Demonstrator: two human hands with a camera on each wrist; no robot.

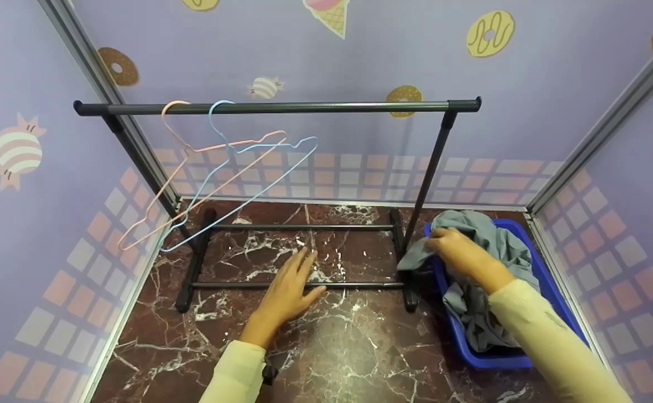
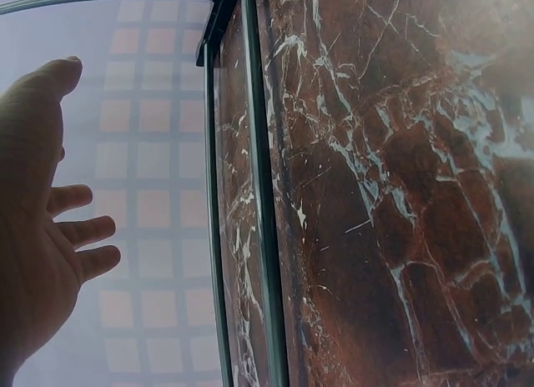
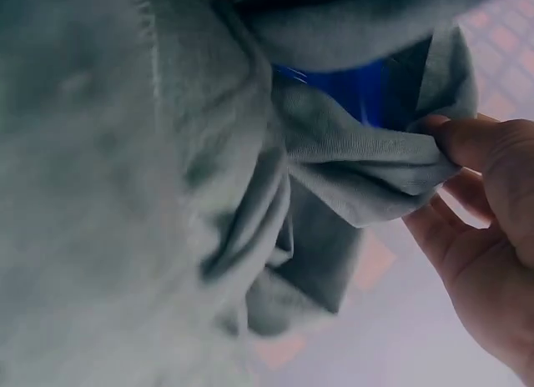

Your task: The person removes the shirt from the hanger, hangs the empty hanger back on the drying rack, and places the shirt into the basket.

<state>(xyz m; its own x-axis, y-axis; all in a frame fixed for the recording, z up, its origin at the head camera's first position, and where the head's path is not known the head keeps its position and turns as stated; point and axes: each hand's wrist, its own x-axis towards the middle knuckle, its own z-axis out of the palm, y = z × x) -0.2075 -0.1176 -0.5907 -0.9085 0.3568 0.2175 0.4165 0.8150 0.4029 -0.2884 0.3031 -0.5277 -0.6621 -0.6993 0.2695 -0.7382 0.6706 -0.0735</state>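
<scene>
My right hand (image 1: 463, 252) pinches a fold of grey cloth (image 1: 491, 238) at the left rim of a blue basket (image 1: 553, 291). In the right wrist view, thumb and fingers grip a bunched part of that grey cloth (image 3: 367, 153), and the rest fills much of the view. A loose end hangs over the basket's side near the rack's right foot. My left hand (image 1: 290, 285) is held over the rack's lower front bar with fingers spread and nothing in them; the left wrist view shows the same empty left hand (image 2: 42, 228).
A black clothes rack (image 1: 326, 108) stands before the patterned wall. From the left of its top rail hang a pink hanger (image 1: 192, 150) and a blue hanger (image 1: 248, 204). Dark marbled floor (image 1: 360, 347) lies under the rack, with panels on both sides.
</scene>
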